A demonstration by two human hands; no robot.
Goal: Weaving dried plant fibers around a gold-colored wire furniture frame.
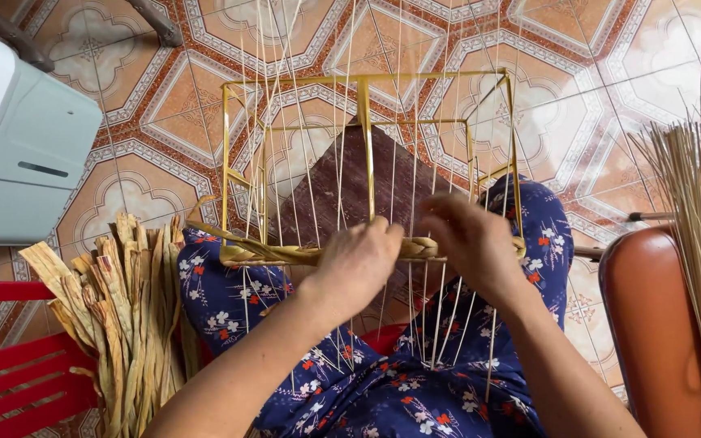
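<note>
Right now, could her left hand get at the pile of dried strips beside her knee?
Probably yes. The left hand is on the braid at the frame's near edge, and the dried strips lie on its own side by the knee, with nothing between. It would have to let go of the braid first.

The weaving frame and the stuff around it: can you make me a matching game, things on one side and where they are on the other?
Things:
1. weaving frame
2. bundle of dried leaf strips
3. bunch of thin straw sticks
4. grey plastic box

Places:
A. upper left, on the tiled floor
B. on the person's lap
C. far right, beside an orange seat
D. lower left, by a red chair

Pairs: 1-B, 2-D, 3-C, 4-A
</note>
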